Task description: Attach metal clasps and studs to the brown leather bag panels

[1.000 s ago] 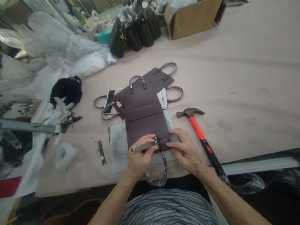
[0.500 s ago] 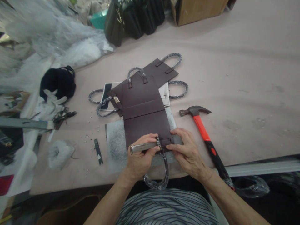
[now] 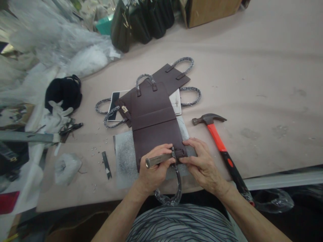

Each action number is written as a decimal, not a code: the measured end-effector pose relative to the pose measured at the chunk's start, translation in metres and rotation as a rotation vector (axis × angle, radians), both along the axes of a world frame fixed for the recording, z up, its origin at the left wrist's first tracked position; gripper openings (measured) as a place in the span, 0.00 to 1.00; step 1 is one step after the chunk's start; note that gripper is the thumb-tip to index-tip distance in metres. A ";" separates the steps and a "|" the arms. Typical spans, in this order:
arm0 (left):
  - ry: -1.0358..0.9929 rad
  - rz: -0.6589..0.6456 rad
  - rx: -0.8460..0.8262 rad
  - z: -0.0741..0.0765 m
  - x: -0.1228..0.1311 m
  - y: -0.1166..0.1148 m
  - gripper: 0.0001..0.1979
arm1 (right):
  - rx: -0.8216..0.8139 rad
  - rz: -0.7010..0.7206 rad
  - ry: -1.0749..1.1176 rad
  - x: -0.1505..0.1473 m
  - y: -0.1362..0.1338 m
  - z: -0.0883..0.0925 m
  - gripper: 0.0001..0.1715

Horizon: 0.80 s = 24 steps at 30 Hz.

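Note:
A dark brown leather bag panel (image 3: 157, 137) lies spread out, folded across its middle, with a plastic-wrapped handle (image 3: 179, 183) curving off its near edge. My left hand (image 3: 153, 169) is closed around a metal punch (image 3: 159, 160), tilted low, its head against the handle tab (image 3: 179, 153) at the near right corner. The exact contact of its tip is hidden. My right hand (image 3: 202, 161) pinches the panel's corner beside that tab, thumb and forefinger on either side of it. A second wrapped handle (image 3: 145, 78) loops from the far edge.
A claw hammer (image 3: 218, 137) with a red and black grip lies to the right. Beneath the panel are a speckled grey slab (image 3: 125, 156) and more handled panels (image 3: 174, 82). At left lie a dark strip tool (image 3: 106, 164), a plastic bag (image 3: 67, 168) and a black cap (image 3: 63, 93). Dark bags (image 3: 141, 23) stand behind.
The punch's free end has shifted right and tilted somewhat toward me, still in my left hand. My right hand stays at the panel corner. The view has moved slightly.

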<state>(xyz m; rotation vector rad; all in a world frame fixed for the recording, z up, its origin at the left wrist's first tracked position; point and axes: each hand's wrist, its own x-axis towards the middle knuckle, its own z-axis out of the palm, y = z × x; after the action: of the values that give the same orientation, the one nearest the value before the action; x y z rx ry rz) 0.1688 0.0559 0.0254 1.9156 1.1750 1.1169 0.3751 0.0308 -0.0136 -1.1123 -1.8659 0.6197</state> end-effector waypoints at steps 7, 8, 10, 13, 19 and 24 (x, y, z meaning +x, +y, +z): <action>0.005 -0.004 0.002 -0.001 0.001 0.000 0.05 | -0.002 -0.016 0.011 0.000 0.000 0.000 0.20; 0.005 -0.004 -0.001 -0.002 0.001 0.000 0.05 | -0.004 -0.017 0.011 0.000 0.000 -0.001 0.20; 0.007 -0.008 -0.002 -0.002 0.002 0.000 0.04 | -0.002 -0.013 0.009 0.000 0.000 -0.001 0.20; 0.015 -0.030 0.010 -0.001 0.001 0.000 0.04 | 0.008 -0.012 0.015 0.000 0.000 -0.001 0.20; 0.026 -0.023 -0.009 -0.001 0.001 0.000 0.04 | 0.004 -0.019 0.023 -0.001 0.000 -0.002 0.19; 0.061 -0.047 0.021 -0.002 0.002 0.001 0.03 | 0.018 -0.026 0.034 -0.001 0.000 -0.003 0.20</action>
<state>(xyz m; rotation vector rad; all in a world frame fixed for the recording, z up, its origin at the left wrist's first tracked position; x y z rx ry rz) 0.1704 0.0573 0.0235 1.9957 1.1484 1.0569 0.3737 0.0309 -0.0170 -1.1059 -1.8223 0.6022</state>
